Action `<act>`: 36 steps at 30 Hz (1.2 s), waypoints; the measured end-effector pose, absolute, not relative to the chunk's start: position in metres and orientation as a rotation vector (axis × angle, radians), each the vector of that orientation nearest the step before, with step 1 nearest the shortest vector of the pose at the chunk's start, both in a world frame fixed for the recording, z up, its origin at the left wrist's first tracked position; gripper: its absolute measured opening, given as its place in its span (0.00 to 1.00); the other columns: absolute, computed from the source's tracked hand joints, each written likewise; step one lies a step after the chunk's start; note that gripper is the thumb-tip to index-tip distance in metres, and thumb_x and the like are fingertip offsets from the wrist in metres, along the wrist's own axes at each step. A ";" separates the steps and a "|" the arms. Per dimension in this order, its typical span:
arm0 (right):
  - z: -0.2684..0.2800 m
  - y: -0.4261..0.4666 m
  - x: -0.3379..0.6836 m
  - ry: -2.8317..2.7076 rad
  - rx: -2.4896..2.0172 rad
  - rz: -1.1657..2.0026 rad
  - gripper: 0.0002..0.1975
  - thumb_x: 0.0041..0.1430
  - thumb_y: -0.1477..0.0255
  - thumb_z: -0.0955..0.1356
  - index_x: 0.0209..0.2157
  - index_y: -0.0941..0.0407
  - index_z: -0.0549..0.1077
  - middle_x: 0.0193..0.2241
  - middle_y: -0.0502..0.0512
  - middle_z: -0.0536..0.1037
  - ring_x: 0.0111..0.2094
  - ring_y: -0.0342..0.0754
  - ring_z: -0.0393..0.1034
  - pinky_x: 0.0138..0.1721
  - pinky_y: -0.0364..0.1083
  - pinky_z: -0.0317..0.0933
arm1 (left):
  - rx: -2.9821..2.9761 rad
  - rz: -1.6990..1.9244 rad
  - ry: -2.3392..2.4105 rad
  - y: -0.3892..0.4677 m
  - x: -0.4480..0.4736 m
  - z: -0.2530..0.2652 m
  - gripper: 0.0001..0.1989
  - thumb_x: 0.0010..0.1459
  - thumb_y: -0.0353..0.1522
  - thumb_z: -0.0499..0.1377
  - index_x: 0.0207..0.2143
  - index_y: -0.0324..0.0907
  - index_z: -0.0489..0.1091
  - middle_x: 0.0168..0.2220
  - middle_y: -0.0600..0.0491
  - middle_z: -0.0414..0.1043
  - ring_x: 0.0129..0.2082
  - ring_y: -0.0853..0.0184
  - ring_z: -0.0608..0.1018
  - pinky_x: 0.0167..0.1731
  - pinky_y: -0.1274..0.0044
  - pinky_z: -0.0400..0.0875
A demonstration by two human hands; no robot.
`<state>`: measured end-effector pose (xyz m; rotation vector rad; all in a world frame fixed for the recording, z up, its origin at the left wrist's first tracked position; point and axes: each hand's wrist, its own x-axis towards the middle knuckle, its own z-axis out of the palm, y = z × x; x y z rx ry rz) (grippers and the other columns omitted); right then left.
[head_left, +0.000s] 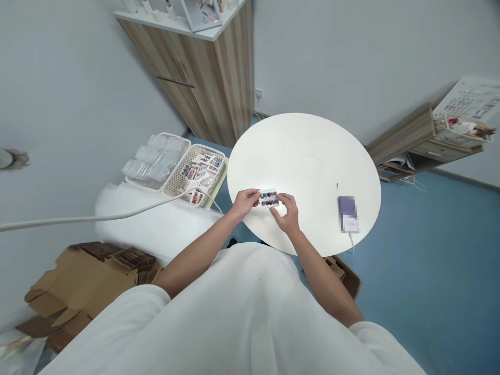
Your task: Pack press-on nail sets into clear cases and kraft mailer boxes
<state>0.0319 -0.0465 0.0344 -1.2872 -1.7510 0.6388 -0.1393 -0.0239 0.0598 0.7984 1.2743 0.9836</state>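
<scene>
Over the near part of the round white table point(308, 151) is a small white card of press-on nails point(269, 198), with dark, shiny nails in two rows. My left hand point(245, 203) pinches the card's left edge between thumb and fingers. At the other end, my right hand point(288, 212) has its index finger at the top right corner and its thumb at the lower right corner, gripping the card between them. To the left, a white basket point(183, 177) holds many similar nail cards point(201, 174) in several colours.
Beside that basket, another one contains clear plastic cases point(154, 159). A phone point(347, 213) with a cable lies at the table's right. A white cable point(117, 214) crosses the left side. Cardboard boxes point(86, 281) lie low left, and a wooden cabinet point(203, 78) stands behind.
</scene>
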 end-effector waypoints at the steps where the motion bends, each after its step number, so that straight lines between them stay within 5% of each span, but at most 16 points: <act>1: 0.034 -0.045 0.037 -1.669 -1.295 0.741 0.21 0.53 0.62 0.65 0.48 0.53 0.66 0.43 0.60 0.68 0.41 0.50 0.66 0.40 0.52 0.64 | 0.821 0.971 1.273 -0.022 -0.135 0.059 0.17 0.44 0.41 0.63 0.32 0.38 0.73 0.22 0.55 0.68 0.22 0.75 0.68 0.28 0.78 0.65; 5: 0.031 -0.040 0.051 -1.393 -1.299 1.056 0.22 0.55 0.63 0.63 0.52 0.53 0.63 0.39 0.56 0.70 0.31 0.44 0.67 0.37 0.49 0.65 | 0.878 0.944 1.271 -0.017 -0.119 0.057 0.18 0.44 0.43 0.62 0.33 0.38 0.74 0.23 0.54 0.69 0.22 0.75 0.67 0.28 0.77 0.65; 13: 0.022 -0.033 0.071 -1.383 -1.266 1.269 0.31 0.49 0.63 0.68 0.56 0.51 0.60 0.38 0.53 0.68 0.29 0.41 0.64 0.39 0.48 0.64 | 0.976 0.878 1.289 -0.011 -0.106 0.051 0.16 0.48 0.41 0.60 0.35 0.38 0.75 0.23 0.54 0.68 0.23 0.74 0.66 0.27 0.78 0.64; 21: -0.008 -0.021 0.034 -1.445 -1.369 1.531 0.35 0.45 0.66 0.70 0.56 0.50 0.59 0.34 0.50 0.66 0.24 0.39 0.62 0.33 0.46 0.64 | 1.007 0.878 1.557 -0.033 -0.143 0.020 0.26 0.47 0.38 0.61 0.49 0.38 0.67 0.38 0.48 0.69 0.30 0.72 0.72 0.33 0.77 0.68; 25: -0.019 -0.014 0.001 -1.517 -1.408 1.526 0.35 0.46 0.67 0.69 0.57 0.52 0.57 0.35 0.51 0.68 0.25 0.39 0.64 0.33 0.45 0.65 | 1.156 0.761 1.617 -0.046 -0.171 0.006 0.34 0.43 0.34 0.64 0.55 0.41 0.60 0.43 0.48 0.67 0.30 0.72 0.72 0.34 0.77 0.68; 36: -0.041 0.007 -0.047 -1.959 -1.546 1.199 0.34 0.50 0.69 0.68 0.58 0.53 0.54 0.40 0.56 0.69 0.36 0.49 0.65 0.40 0.51 0.63 | 1.565 0.565 1.622 -0.013 -0.230 -0.033 0.32 0.49 0.31 0.60 0.57 0.41 0.56 0.39 0.49 0.67 0.35 0.66 0.70 0.39 0.74 0.66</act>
